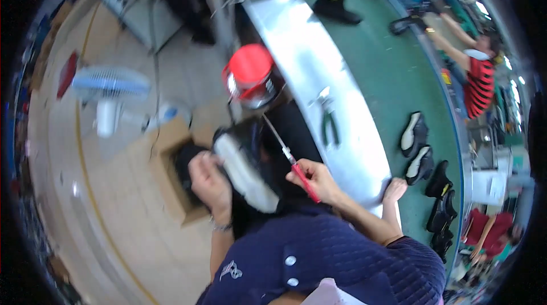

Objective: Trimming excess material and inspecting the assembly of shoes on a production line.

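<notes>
A shoe with a white sole (245, 174) lies across my lap, its sole turned upward and its upper partly hidden against dark cloth. Beside it my left hand (211, 182) is curled, thumb and fingers pinched together; blur hides whatever may be between them. My right hand (319, 181) grips a red-handled tool (305, 182) with a long thin metal shaft, pointing away from me over the dark cloth. The tool's tip is apart from the shoe; its exact kind is unclear.
Green-handled pliers (329, 125) lie on the metal ledge (347, 94), where another person's hand (395, 189) rests. Shoes (415, 134) stand on the green conveyor (387, 88). Left are a red-topped container (250, 65), a cardboard box (171, 177) and a fan (111, 82). People work across the line.
</notes>
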A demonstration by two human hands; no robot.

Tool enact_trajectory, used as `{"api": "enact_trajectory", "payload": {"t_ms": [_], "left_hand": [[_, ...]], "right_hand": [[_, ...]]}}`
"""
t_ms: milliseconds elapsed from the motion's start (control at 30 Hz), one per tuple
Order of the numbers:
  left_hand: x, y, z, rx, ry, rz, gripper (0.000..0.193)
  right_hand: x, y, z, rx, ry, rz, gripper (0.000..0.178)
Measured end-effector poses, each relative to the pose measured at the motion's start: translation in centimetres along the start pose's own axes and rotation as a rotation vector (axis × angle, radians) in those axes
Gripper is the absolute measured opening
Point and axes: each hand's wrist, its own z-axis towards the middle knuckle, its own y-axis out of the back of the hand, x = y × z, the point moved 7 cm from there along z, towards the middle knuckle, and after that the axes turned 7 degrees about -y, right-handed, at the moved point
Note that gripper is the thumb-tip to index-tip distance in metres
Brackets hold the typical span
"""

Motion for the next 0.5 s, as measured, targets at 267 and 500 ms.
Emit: {"api": "enact_trajectory", "payload": {"t_ms": [267,500], "left_hand": [[-10.1,4.3,4.2,-0.287,-0.439,-0.128,0.017],[-0.3,10.9,8.0,-0.196,-0.4,0.494,0.023]], "right_hand": [[-6.9,15.4,2.0,-0.838,0.055,-0.489,0.042],[-11.9,19.6,3.6,-1.028,0.009,-0.631,0.043]]}}
